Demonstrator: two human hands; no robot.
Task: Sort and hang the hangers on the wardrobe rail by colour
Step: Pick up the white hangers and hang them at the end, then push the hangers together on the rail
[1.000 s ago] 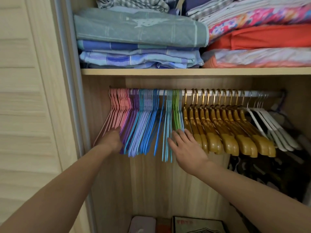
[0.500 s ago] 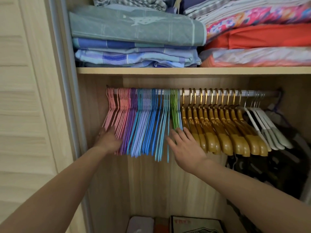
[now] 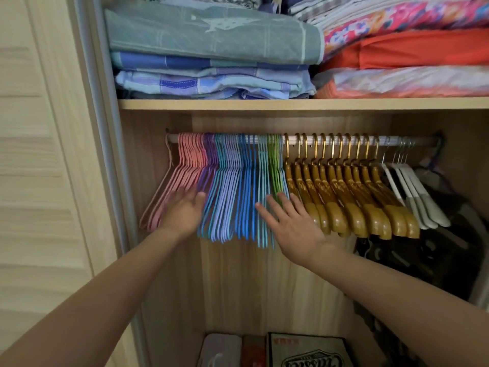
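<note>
On the wardrobe rail [image 3: 267,139] hang several hangers grouped by colour: pink hangers [image 3: 185,165] at the left, then purple hangers [image 3: 209,165], blue hangers [image 3: 238,186], green hangers [image 3: 275,165], wooden hangers [image 3: 352,200] with gold hooks, and white hangers [image 3: 415,192] at the right. My left hand [image 3: 182,210] is open with straight fingers against the lower ends of the pink and purple hangers. My right hand [image 3: 291,223] is open with spread fingers touching the light blue and green hangers.
A shelf [image 3: 291,104] above the rail carries stacks of folded bedding [image 3: 211,49]. A louvred door [image 3: 39,181] stands at the left. Dark clothes [image 3: 436,255] hang at the lower right. Boxes [image 3: 304,350] sit on the wardrobe floor.
My left hand has shifted right and opened flat against the pink and purple hangers. The blue hangers have closed up more evenly. My right hand stays open at the green hangers.
</note>
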